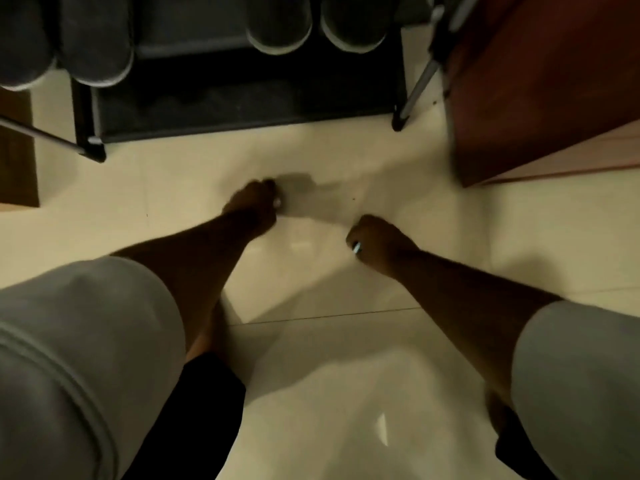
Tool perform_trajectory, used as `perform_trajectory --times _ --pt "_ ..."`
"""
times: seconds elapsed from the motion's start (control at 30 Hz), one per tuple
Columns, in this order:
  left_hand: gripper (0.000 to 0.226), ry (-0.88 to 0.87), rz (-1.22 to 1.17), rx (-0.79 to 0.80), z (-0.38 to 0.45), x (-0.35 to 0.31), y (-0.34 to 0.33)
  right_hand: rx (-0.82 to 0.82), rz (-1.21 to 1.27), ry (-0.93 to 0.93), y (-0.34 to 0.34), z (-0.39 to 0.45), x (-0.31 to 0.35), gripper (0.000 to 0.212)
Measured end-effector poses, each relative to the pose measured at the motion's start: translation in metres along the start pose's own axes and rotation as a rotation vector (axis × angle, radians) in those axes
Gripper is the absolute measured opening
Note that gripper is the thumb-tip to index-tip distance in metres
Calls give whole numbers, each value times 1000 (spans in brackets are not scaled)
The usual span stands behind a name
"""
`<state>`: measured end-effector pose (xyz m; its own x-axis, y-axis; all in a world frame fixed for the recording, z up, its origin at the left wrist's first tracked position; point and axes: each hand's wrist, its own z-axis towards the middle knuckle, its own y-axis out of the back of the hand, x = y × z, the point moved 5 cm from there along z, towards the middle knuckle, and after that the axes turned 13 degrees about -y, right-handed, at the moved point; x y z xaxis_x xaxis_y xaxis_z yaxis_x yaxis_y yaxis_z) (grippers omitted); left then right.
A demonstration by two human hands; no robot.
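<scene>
Left hand (254, 204) reaches furthest up the frame, just left of centre. Its arm is stretched straight from a grey sleeve (79, 358) that fills the lower left corner. The fingers curl down toward the floor, but blur smears them, so whether they grasp anything cannot be told. Right hand (379, 242) hangs lower, right of centre, on an arm running in from a second grey sleeve at the lower right edge. Its fingers are tucked under into a loose fist with nothing seen in it. The two hands are well apart, and whether either touches the tiles cannot be told.

Floor (346, 341), cream tile, takes up most of the middle and bottom. Cabinet (540, 81), red-brown wood, stands in the upper right, cut off by the top and right edges. Rack (242, 109), black, spans the top centre above both hands and apart from them, with its upper part out of frame. Slippers (277, 26), grey with pale soles, sit on the rack with toes pointing down the frame. One pair is at upper left and one at top centre, heels cut off. Pole (415, 88), thin and grey, leans between rack and cabinet.

Smallest are a bright band (356, 247) on a right finger and a pale glint (277, 202) at the left fingertips, too blurred to name.
</scene>
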<state>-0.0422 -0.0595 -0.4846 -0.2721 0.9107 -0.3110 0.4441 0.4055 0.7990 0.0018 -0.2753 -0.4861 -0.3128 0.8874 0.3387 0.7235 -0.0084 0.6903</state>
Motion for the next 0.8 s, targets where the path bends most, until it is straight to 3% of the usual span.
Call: perform_trajectory --times 0.07,0.13,0.33,0.5,0.57,0.63,0.7,0.8 --pt "27 -110 -36 145 -23 -39 -2 63 27 -29 13 -35 -18 24" --pt "26 -196 -79 175 -38 -86 6 60 104 -52 37 -69 -35 24" --pt "25 -500 -180 -27 -47 -247 107 -160 359 -50 156 -127 -72 23" --pt "24 -626 -242 -217 -64 -319 174 -208 354 -112 221 -162 -96 24" --pt "29 -590 -299 -299 -92 -346 200 -219 378 -149 249 -195 -106 23" --pt "23 -441 -395 -321 -132 -371 222 -237 435 -217 276 -235 -118 28" --pt "12 -314 -459 -313 -164 -406 250 -294 524 -290 319 -277 -133 36" --pt "15 -225 -490 -386 -177 -465 297 -400 554 -333 394 -319 -161 33"
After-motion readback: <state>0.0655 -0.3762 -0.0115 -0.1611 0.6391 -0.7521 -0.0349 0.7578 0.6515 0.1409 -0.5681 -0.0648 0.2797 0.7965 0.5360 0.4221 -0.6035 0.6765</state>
